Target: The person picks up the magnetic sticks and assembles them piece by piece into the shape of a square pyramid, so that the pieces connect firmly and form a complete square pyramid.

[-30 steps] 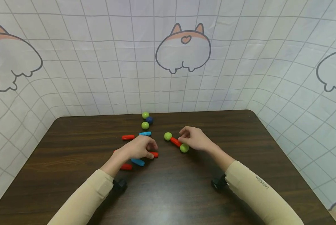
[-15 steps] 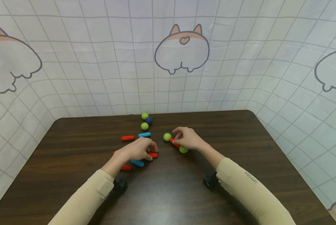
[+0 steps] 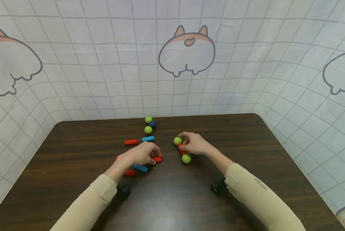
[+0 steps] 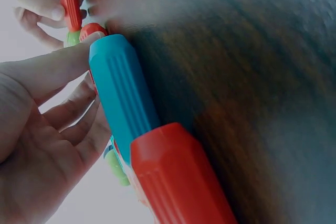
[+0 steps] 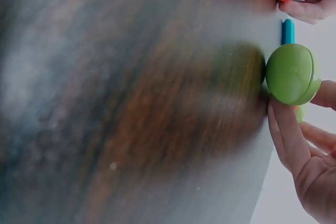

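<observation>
The left hand (image 3: 145,153) pinches a red rod (image 3: 158,159) between thumb and fingers; the right hand (image 3: 194,143), well apart from it, pinches another, the red connector (image 3: 181,149), with a green ball at each end: the far ball (image 3: 177,141) and the near ball (image 3: 186,158). All lie on a dark wood-grain table (image 3: 172,199).

From the left, a partly hidden red piece (image 3: 116,157) shows beside the left wrist, then a lower red rod (image 3: 129,173), an upper red rod (image 3: 131,142), a lower blue rod (image 3: 140,168) and an upper blue rod (image 3: 148,139). Behind them, two lime balls (image 3: 148,130) and a navy ball (image 3: 152,124) cluster near the table's far edge.

At right, the beige sleeve (image 3: 262,199) carries small dark lettering beginning "Lets"; the remainder is too small to read surely.
</observation>
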